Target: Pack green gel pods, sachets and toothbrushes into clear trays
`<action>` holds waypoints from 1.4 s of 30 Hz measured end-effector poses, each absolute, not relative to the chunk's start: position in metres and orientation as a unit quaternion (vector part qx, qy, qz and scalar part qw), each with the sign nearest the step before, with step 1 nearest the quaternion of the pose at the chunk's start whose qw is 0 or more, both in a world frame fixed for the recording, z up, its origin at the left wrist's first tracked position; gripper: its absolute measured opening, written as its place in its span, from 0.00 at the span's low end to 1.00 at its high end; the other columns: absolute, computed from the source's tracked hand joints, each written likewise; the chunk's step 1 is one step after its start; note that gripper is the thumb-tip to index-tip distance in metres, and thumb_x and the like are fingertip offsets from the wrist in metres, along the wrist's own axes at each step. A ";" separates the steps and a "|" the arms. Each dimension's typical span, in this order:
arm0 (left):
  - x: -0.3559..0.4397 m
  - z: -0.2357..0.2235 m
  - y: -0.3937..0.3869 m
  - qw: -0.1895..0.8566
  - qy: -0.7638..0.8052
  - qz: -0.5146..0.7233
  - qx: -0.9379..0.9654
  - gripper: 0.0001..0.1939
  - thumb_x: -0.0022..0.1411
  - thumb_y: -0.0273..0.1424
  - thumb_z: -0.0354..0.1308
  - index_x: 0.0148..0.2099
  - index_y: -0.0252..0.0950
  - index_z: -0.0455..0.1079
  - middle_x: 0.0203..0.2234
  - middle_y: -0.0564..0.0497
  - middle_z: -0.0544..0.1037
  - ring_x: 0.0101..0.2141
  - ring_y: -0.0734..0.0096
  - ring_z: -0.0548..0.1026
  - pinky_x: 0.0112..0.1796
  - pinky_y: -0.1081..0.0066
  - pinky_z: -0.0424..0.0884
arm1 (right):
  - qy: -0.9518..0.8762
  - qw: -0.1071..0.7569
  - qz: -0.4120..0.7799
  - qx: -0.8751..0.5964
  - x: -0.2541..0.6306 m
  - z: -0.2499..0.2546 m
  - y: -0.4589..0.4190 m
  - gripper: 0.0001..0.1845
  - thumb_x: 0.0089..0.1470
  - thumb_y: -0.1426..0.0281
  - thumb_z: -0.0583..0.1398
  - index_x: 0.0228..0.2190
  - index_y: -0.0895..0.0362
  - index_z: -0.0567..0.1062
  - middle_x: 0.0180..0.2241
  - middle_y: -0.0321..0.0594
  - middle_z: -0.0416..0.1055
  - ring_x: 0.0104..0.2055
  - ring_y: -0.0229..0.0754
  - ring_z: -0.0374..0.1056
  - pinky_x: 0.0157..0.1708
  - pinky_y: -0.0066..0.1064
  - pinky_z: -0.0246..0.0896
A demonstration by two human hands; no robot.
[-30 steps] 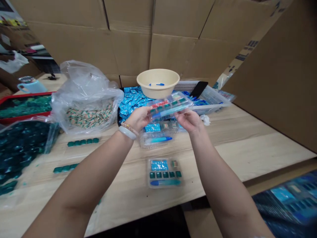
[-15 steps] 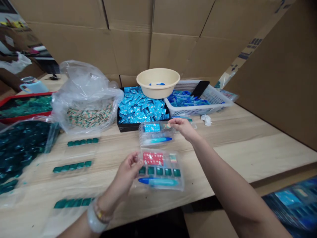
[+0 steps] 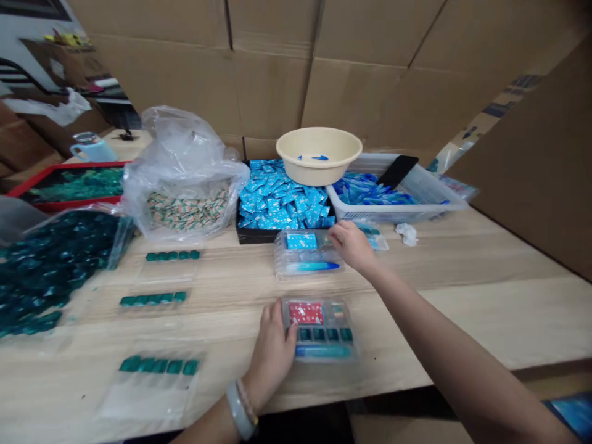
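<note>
My left hand (image 3: pixel 271 351) presses against the left edge of a clear plastic blister tray (image 3: pixel 320 330). That tray holds a red packet, a small sachet, a row of dark green pieces and a blue tube. My right hand (image 3: pixel 354 246) rests at the right end of a second clear tray (image 3: pixel 308 254), which holds a blue packet and a blue tube. Its fingers hide that tray's right corner. Whether they grip anything there is hidden.
Behind the trays stand a black box of blue sachets (image 3: pixel 282 203), a cream plastic bowl (image 3: pixel 319 155) and a white basket (image 3: pixel 393 209) of blue items. To the left lie a clear bag of sachets (image 3: pixel 185 209), dark green pieces (image 3: pixel 50 277) and green rows in plastic strips (image 3: pixel 157 367). Cardboard walls surround the table.
The tray with the red packet has come down from my hands to the table, and my left hand stays at its edge. My right hand has moved onto the farther tray. My view has shifted.
</note>
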State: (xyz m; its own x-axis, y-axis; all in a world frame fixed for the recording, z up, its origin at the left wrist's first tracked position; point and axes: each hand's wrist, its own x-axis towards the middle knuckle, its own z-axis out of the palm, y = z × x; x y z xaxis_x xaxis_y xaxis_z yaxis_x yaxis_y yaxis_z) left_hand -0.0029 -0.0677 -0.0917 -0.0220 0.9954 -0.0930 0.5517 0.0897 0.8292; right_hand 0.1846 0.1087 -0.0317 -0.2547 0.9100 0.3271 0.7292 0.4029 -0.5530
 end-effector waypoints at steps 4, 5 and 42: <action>-0.009 -0.083 -0.077 0.357 0.642 0.320 0.598 0.28 0.55 0.35 0.48 0.57 0.31 0.52 0.52 0.37 0.58 0.53 0.58 0.55 0.53 0.60 0.53 | -0.794 0.305 0.121 -0.511 0.183 -0.019 0.096 0.06 0.42 0.70 0.55 0.17 0.53 0.68 0.22 0.42 0.63 0.30 0.45 0.58 0.32 0.37 0.50; -0.022 -0.081 -0.078 0.349 0.634 0.329 0.606 0.28 0.55 0.35 0.49 0.57 0.32 0.52 0.52 0.38 0.58 0.54 0.59 0.55 0.53 0.61 0.54 | -0.791 0.313 0.085 -0.519 0.178 -0.015 0.091 0.06 0.44 0.68 0.54 0.19 0.52 0.69 0.24 0.43 0.64 0.30 0.45 0.59 0.31 0.37 0.50; -0.025 -0.028 0.085 0.284 0.636 0.364 0.618 0.09 0.41 0.30 0.63 0.25 0.32 0.67 0.20 0.49 0.68 0.30 0.63 0.69 0.33 0.68 0.63 | -0.527 0.415 0.332 -0.664 0.183 -0.047 0.075 0.12 0.35 0.61 0.60 0.20 0.57 0.70 0.11 0.30 0.57 0.14 0.34 0.52 0.16 0.26 0.45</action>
